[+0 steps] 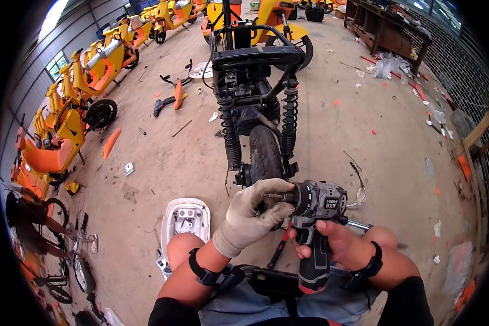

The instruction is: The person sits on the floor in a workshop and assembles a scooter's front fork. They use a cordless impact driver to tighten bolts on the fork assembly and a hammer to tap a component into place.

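A grey and black cordless drill is held in front of my knees, its bit pointing left. My right hand, bare, is closed around its grip by the trigger. My left hand, in a pale work glove, has its thumb and fingers curled about the front of the chuck. Just beyond the hands stands a stripped black scooter frame. Its rear wheel sits between two coil shock absorbers; the gloved hand covers the wheel's lower part.
A white plastic scooter part lies by my left knee, and a red-and-black handle between my legs. Farther off are another drill and orange panels. Yellow scooters line the left; a person is at lower left.
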The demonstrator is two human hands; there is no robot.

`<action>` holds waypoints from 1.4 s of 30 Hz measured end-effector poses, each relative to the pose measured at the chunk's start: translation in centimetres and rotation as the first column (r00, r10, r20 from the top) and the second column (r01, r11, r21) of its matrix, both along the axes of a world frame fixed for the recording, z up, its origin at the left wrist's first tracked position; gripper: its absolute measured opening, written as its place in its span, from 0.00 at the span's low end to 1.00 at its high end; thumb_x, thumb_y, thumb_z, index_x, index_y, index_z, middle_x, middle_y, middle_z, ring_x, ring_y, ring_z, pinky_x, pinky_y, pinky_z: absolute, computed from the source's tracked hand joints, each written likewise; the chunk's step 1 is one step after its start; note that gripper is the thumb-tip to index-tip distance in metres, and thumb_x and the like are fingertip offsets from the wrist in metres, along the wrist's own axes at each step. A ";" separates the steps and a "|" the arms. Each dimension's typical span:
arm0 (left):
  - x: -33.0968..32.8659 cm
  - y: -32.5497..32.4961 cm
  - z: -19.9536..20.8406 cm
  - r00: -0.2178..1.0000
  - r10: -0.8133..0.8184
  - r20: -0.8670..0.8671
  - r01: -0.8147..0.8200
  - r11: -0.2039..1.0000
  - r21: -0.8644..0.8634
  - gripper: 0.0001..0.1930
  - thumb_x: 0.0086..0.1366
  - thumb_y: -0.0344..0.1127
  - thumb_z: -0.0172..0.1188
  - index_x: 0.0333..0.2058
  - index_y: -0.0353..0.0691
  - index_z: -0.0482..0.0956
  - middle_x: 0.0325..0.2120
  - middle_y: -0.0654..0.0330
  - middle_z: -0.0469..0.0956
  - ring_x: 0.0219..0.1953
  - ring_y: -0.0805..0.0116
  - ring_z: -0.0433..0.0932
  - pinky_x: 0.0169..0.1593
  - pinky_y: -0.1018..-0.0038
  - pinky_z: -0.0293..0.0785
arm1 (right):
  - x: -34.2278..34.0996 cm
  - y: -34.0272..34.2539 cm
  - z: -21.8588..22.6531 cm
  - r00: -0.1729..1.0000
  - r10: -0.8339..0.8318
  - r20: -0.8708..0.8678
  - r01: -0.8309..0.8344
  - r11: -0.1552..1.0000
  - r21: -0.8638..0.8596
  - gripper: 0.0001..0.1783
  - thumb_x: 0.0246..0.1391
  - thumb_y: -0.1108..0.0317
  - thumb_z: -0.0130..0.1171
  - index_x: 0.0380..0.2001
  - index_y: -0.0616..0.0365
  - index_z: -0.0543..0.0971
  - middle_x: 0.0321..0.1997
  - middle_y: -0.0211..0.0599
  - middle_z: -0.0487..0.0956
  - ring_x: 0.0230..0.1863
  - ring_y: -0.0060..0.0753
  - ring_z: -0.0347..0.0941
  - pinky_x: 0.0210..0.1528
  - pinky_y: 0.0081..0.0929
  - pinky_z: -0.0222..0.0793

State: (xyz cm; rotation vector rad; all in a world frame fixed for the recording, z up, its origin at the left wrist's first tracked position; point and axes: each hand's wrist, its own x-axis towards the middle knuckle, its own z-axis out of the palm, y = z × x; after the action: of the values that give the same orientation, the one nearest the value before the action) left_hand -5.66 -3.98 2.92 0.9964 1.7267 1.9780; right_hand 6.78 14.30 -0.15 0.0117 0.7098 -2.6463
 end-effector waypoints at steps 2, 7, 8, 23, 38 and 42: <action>0.1 0.0 -0.3 1.000 -0.005 0.009 0.005 1.000 -0.016 0.16 0.64 0.22 0.67 0.50 0.34 0.76 0.42 0.59 0.82 0.37 0.77 0.82 0.41 0.79 0.80 | 0.1 0.1 0.0 1.000 0.001 0.007 -0.001 1.000 0.009 0.37 0.58 0.52 0.67 0.66 0.54 0.66 0.51 0.43 0.79 0.35 0.33 0.80 0.38 0.32 0.81; 0.5 1.2 -1.3 0.998 0.060 0.000 -0.060 0.998 0.022 0.16 0.64 0.23 0.67 0.49 0.35 0.76 0.42 0.61 0.82 0.41 0.76 0.82 0.44 0.78 0.80 | 0.6 0.5 -0.7 0.997 -0.026 0.073 0.025 1.000 0.013 0.37 0.58 0.51 0.67 0.66 0.53 0.66 0.51 0.42 0.79 0.36 0.33 0.81 0.38 0.32 0.81; 0.6 1.4 -1.5 0.998 0.066 0.006 -0.066 0.997 0.025 0.16 0.64 0.23 0.67 0.49 0.35 0.76 0.42 0.61 0.82 0.41 0.75 0.82 0.44 0.78 0.80 | 0.7 0.6 -0.8 0.996 -0.030 0.086 0.029 1.000 0.006 0.37 0.58 0.51 0.67 0.66 0.53 0.66 0.52 0.42 0.79 0.36 0.33 0.81 0.38 0.32 0.81; 0.6 -1.2 1.2 0.694 0.180 -0.697 -0.214 0.976 0.039 0.19 0.56 0.38 0.75 0.40 0.38 0.76 0.24 0.55 0.79 0.24 0.55 0.79 0.28 0.66 0.74 | 0.4 -1.1 -0.4 0.995 -0.101 0.015 0.083 0.884 0.459 0.32 0.69 0.53 0.57 0.67 0.60 0.65 0.60 0.40 0.76 0.57 0.35 0.75 0.58 0.30 0.73; 2.0 1.8 -2.1 0.618 -0.093 -0.781 -0.149 0.961 -0.232 0.16 0.51 0.32 0.67 0.40 0.41 0.76 0.22 0.58 0.77 0.27 0.56 0.81 0.30 0.63 0.76 | 0.5 -0.3 3.2 0.513 0.266 -0.816 0.853 -0.262 0.451 0.13 0.43 0.74 0.74 0.34 0.59 0.82 0.34 0.37 0.78 0.33 0.41 0.76 0.32 0.33 0.73; 2.5 2.0 -3.0 0.622 -0.101 -0.777 -0.146 0.959 -0.242 0.16 0.53 0.33 0.67 0.40 0.41 0.76 0.22 0.58 0.77 0.26 0.55 0.81 0.30 0.62 0.76 | 1.0 0.0 3.5 0.494 0.342 -0.800 0.865 -0.287 0.411 0.12 0.40 0.78 0.71 0.32 0.59 0.82 0.33 0.36 0.78 0.32 0.40 0.77 0.31 0.33 0.73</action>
State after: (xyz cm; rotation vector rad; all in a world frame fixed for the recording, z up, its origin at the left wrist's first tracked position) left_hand -3.15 -2.01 -0.07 1.9209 2.3588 1.2584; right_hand 7.82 14.35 3.35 -0.6199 3.5243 -1.1299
